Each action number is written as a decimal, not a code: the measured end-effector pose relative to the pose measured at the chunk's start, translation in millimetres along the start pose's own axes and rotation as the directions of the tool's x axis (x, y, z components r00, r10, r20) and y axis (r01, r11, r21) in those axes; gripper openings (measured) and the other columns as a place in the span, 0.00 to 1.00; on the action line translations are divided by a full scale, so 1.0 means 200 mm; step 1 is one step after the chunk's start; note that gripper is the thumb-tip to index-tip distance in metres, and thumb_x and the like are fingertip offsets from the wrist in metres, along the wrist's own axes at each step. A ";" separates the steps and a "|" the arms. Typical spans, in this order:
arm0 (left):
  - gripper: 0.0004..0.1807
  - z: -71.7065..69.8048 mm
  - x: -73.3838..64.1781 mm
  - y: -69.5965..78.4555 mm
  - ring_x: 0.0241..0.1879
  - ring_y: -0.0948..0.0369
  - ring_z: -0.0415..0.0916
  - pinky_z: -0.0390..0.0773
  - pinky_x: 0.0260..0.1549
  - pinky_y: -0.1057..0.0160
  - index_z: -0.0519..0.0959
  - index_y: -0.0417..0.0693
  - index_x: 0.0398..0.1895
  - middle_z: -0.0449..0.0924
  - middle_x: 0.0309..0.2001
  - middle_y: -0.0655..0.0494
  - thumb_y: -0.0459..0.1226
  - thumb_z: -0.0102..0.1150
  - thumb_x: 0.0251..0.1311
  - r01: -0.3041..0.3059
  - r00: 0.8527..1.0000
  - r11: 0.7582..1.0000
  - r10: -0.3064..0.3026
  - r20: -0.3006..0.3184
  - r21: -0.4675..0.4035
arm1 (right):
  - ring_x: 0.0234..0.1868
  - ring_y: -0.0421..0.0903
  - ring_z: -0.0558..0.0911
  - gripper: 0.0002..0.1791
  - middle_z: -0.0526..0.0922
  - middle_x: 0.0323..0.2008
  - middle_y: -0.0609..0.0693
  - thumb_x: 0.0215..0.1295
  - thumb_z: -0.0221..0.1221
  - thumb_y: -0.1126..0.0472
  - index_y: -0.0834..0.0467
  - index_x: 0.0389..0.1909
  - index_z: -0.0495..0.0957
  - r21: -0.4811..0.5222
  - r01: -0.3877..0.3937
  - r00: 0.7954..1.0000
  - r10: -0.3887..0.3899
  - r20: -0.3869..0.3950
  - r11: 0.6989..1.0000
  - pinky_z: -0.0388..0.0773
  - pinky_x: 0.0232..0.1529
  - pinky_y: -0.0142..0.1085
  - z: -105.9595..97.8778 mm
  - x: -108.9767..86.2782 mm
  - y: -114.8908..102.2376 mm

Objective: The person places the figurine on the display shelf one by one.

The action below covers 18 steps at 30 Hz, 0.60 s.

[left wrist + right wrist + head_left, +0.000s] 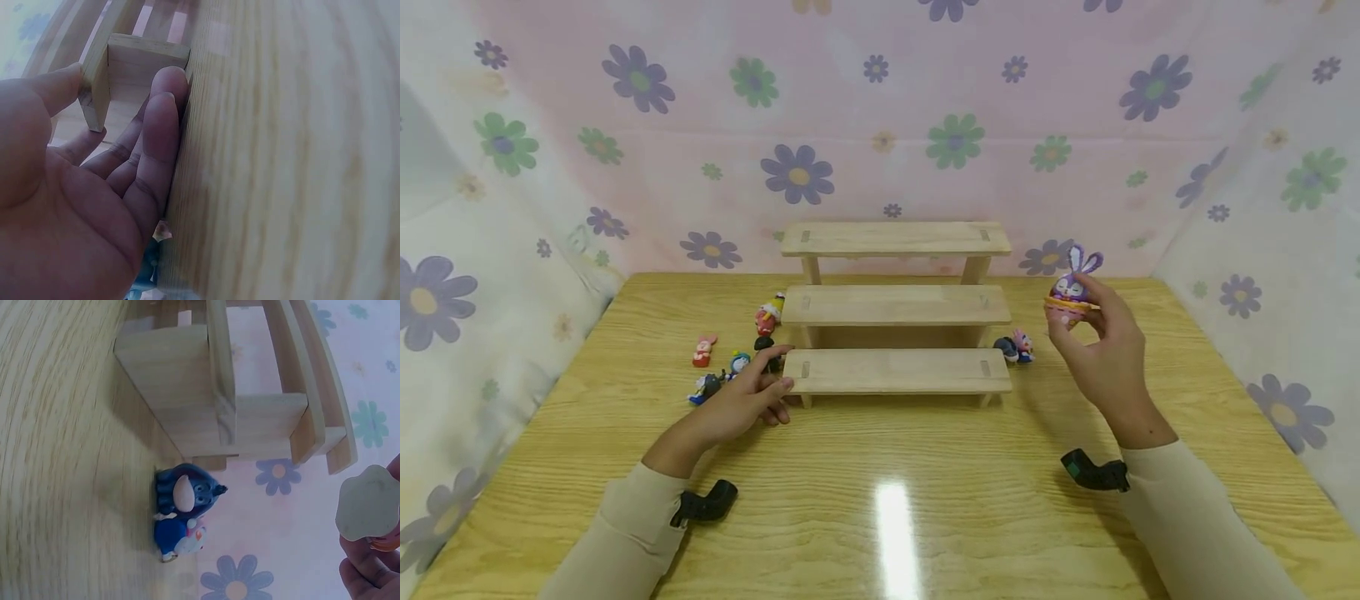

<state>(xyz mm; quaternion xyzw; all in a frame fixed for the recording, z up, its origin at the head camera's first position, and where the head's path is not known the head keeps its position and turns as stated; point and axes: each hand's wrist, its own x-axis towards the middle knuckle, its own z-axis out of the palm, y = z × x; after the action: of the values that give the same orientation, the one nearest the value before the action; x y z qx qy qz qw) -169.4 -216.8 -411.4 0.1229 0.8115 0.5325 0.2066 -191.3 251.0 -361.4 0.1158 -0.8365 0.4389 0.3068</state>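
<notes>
Right hand pinches the bunny between thumb and fingers, above the table, right of the stand. Left hand, loosely bent, holds the left end of the lowest step between thumb and finger. Small figures flank the stand.

Toward the rear of the table, the stepped stand. Behind the stand, a cloth backdrop. At the left end of its lowest step, the left hand, with a cluster of three figures just beyond. Left of its middle step, another figure; farther left of the stand, a lone figure. Right of the stand, a donkey figure touching a companion figure; farther right, a rabbit figure in the right hand.
</notes>
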 end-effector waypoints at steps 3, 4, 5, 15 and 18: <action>0.36 0.00 0.00 0.01 0.39 0.53 0.83 0.84 0.40 0.59 0.42 0.58 0.81 0.78 0.53 0.38 0.49 0.44 0.78 0.005 1.000 1.000 -0.005 -0.005 0.001 | 0.48 0.26 0.75 0.35 0.75 0.56 0.63 0.59 0.65 0.75 0.59 0.68 0.71 0.018 0.051 0.999 -0.051 0.002 0.999 0.70 0.55 0.14 0.01 0.00 -0.02; 0.36 0.00 0.00 0.01 0.40 0.53 0.83 0.84 0.40 0.59 0.41 0.58 0.81 0.78 0.53 0.38 0.49 0.44 0.78 -0.001 1.000 1.000 0.001 -0.001 0.001 | 0.48 0.26 0.75 0.35 0.75 0.56 0.63 0.58 0.65 0.76 0.60 0.68 0.71 0.024 0.060 0.998 -0.060 0.001 0.998 0.70 0.55 0.14 0.01 0.00 -0.03; 0.36 0.00 0.00 0.01 0.40 0.53 0.83 0.84 0.40 0.59 0.41 0.58 0.81 0.78 0.54 0.38 0.49 0.44 0.78 0.000 1.000 1.000 0.000 0.000 0.001 | 0.47 0.26 0.76 0.35 0.75 0.55 0.62 0.58 0.65 0.76 0.60 0.68 0.71 0.032 0.066 0.998 -0.066 0.001 0.997 0.70 0.55 0.15 0.01 -0.01 -0.04; 0.35 0.01 -0.01 0.02 0.38 0.53 0.82 0.84 0.39 0.59 0.41 0.55 0.81 0.80 0.48 0.39 0.46 0.43 0.79 -0.001 1.000 1.000 0.001 -0.010 0.008 | 0.45 0.31 0.79 0.35 0.75 0.55 0.60 0.59 0.63 0.77 0.60 0.69 0.69 0.137 0.095 0.995 -0.097 0.007 0.986 0.73 0.58 0.20 0.05 0.02 -0.14; 0.35 0.01 -0.01 0.01 0.38 0.53 0.82 0.84 0.39 0.59 0.41 0.56 0.81 0.80 0.48 0.39 0.47 0.43 0.79 -0.002 1.000 1.000 0.002 -0.004 0.007 | 0.46 0.31 0.79 0.36 0.75 0.56 0.61 0.58 0.63 0.77 0.60 0.69 0.68 0.150 0.095 0.995 -0.097 0.007 0.984 0.72 0.58 0.20 0.06 0.03 -0.16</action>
<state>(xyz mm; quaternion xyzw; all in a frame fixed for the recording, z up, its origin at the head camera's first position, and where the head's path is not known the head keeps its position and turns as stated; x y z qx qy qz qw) -167.2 -214.9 -408.9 0.1235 0.8138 0.5301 0.2038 -186.2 222.3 -341.6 0.1821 -0.7969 0.4842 0.3119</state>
